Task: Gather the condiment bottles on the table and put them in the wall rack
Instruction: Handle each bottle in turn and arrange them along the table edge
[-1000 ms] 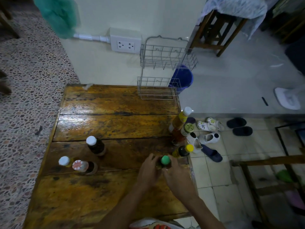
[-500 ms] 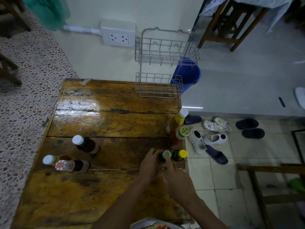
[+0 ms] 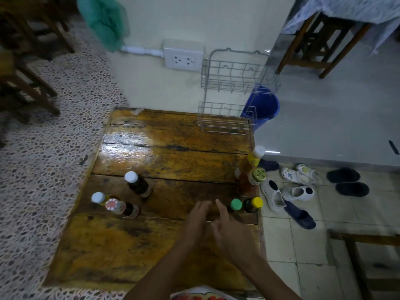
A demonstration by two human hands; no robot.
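Worn wooden table [image 3: 164,161] against a cream wall, glossy planks, terrazzo floor to the left and pale tiles to the right. Fixed to the wall above the far right corner: wire wall rack [image 3: 229,96], two tiers, both without bottles. Beside it a white power socket [image 3: 183,59]; behind it a blue bucket [image 3: 265,105] on the floor.

Near the right edge, four bottles standing close together: tall white-capped bottle [image 3: 251,163] with yellow neck label, gold-lidded bottle [image 3: 253,180] just in front, then green-capped bottle [image 3: 235,205] and yellow-capped bottle [image 3: 252,204] side by side at the front.

On the left side, three more: dark bottle with white cap [image 3: 137,184] standing alone, small white-capped bottle [image 3: 99,198] and red-and-white-capped bottle [image 3: 121,207] close together.

Left hand [image 3: 198,221] and right hand [image 3: 231,232] over the tabletop, near each other, fingers loose and spread, holding nothing, apart from the green-capped bottle just to the right.

Scattered sandals and white clogs [image 3: 287,191] on the tiles beyond the table edge.
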